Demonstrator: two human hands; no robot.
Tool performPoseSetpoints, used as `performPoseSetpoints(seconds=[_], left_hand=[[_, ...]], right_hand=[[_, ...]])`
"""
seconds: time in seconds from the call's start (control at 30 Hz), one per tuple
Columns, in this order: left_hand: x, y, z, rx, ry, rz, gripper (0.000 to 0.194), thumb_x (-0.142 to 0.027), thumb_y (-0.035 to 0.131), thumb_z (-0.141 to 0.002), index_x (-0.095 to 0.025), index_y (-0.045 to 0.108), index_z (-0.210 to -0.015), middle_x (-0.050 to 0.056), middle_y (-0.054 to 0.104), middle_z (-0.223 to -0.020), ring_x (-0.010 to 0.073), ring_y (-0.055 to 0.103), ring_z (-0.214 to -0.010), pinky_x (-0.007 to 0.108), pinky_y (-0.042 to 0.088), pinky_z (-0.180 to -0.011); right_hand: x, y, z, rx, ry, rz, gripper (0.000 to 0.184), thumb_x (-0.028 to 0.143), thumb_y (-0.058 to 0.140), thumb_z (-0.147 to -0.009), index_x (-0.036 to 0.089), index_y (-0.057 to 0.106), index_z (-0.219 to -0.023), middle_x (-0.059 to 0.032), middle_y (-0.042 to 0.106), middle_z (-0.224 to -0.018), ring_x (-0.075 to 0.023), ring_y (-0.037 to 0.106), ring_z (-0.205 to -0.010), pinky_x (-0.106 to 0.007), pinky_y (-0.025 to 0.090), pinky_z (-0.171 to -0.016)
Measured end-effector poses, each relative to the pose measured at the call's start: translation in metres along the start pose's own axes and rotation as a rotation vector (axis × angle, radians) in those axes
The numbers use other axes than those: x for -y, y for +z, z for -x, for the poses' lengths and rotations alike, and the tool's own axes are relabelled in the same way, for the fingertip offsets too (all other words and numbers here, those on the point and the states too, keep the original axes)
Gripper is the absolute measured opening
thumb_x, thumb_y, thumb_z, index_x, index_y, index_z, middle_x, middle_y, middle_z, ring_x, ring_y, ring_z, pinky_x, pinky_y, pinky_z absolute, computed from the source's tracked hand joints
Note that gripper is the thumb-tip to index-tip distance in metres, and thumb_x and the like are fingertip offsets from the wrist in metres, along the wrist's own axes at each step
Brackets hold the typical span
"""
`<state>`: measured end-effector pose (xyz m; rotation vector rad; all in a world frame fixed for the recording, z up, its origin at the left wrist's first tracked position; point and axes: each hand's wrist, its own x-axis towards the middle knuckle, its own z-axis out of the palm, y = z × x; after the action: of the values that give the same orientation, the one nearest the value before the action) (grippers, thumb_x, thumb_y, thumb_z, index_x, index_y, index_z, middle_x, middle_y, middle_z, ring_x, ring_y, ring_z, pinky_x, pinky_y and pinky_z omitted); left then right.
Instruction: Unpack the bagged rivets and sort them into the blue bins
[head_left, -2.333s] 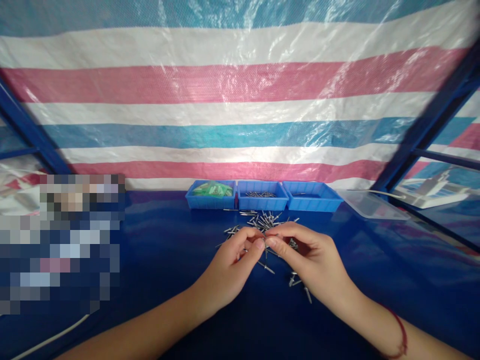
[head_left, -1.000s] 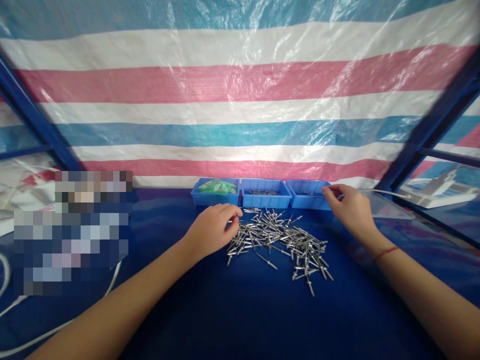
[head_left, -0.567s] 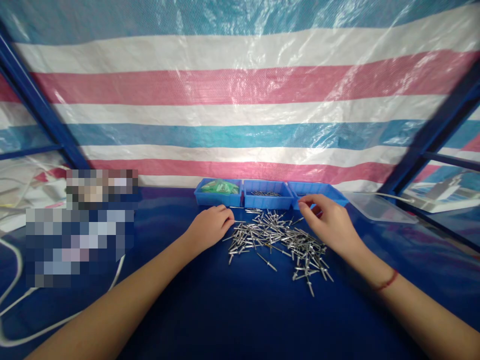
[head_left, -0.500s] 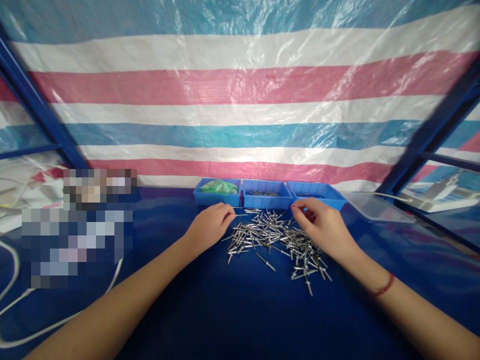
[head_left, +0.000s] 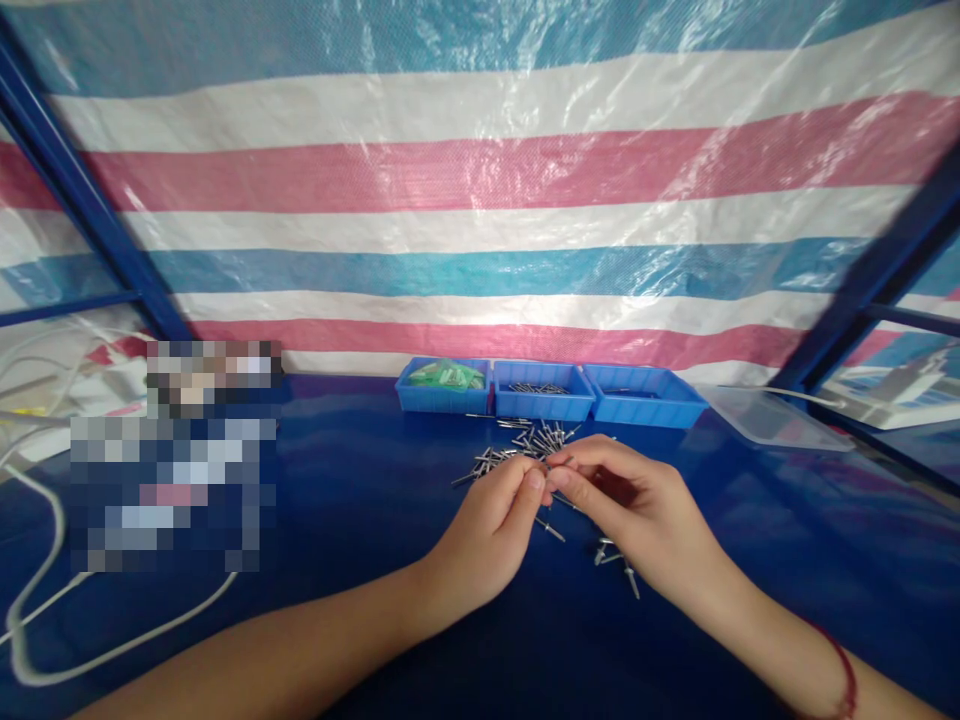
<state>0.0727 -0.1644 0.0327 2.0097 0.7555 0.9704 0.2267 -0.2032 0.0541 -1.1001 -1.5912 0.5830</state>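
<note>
My left hand point(head_left: 491, 525) is closed in a pinch in front of the middle bin, its thumb and fingertips meeting those of my right hand point(head_left: 637, 500). Both hands pinch at the same spot, where a small metal bit of a blind rivet point(head_left: 568, 462) shows; the fingers hide most of it. Under and behind the hands lies a loose pile of silvery blind rivets point(head_left: 544, 438), partly covered by them. One single rivet point(head_left: 551, 529) lies just below the fingertips, and a few more point(head_left: 631, 578) are beside my right hand.
Three blue bins stand in a row at the back: the left bin point(head_left: 444, 400) with green packets point(head_left: 448, 375), the middle bin point(head_left: 544, 405) with rivets, the right bin point(head_left: 649, 410) with a few. A clear plastic lid point(head_left: 780, 420) lies right; a white cable point(head_left: 97, 672) curls left.
Both hands have come together from either side of the pile, moving toward me. The rod at my left fingertips is now hidden between the hands. The view has shifted slightly.
</note>
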Motion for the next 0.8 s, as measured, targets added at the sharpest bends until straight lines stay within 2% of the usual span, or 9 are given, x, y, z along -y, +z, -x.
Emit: performPoseSetpoints(seconds=[0.2, 0.47, 0.63, 0.8], left_hand=[[0.001, 0.0, -0.001, -0.025, 0.038, 0.004, 0.021, -0.033, 0.044, -0.093, -0.018, 0.056, -0.101, 0.003, 0.06, -0.088, 0.0147, 0.055, -0.077, 0.026, 0.042, -0.07], [0.003, 0.001, -0.001, -0.017, 0.021, -0.02, 0.023, -0.033, 0.037, -0.095, -0.018, 0.055, -0.091, 0.003, 0.058, -0.083, 0.0148, 0.054, -0.076, 0.026, 0.042, -0.068], [0.007, 0.003, 0.0, -0.036, -0.005, 0.019, 0.02, -0.035, 0.044, -0.092, -0.019, 0.054, -0.1, 0.001, 0.055, -0.083, 0.0126, 0.049, -0.07, 0.026, 0.041, -0.066], [0.01, 0.002, 0.001, -0.11, 0.013, 0.064, 0.017, -0.034, 0.047, -0.091, -0.02, 0.053, -0.098, 0.001, 0.056, -0.085, 0.0132, 0.053, -0.075, 0.026, 0.043, -0.07]], right_hand=[[-0.004, -0.001, -0.001, -0.045, 0.026, 0.048, 0.015, 0.035, 0.065, -0.079, 0.02, 0.067, -0.078, -0.0031, 0.066, -0.073, -0.0157, 0.062, -0.064, -0.027, 0.051, -0.055], [-0.003, -0.001, -0.001, -0.072, 0.007, 0.017, 0.011, 0.032, 0.067, -0.077, 0.021, 0.067, -0.077, -0.0011, 0.064, -0.07, -0.0131, 0.059, -0.059, -0.026, 0.049, -0.052], [-0.001, -0.003, 0.0, -0.063, -0.034, 0.072, 0.011, 0.032, 0.064, -0.079, 0.022, 0.068, -0.08, -0.0031, 0.065, -0.074, -0.0151, 0.061, -0.064, -0.027, 0.05, -0.053], [0.0, -0.006, -0.002, -0.088, -0.048, 0.104, 0.01, 0.031, 0.066, -0.078, 0.021, 0.068, -0.08, -0.0026, 0.064, -0.072, -0.0148, 0.06, -0.064, -0.027, 0.049, -0.054]])
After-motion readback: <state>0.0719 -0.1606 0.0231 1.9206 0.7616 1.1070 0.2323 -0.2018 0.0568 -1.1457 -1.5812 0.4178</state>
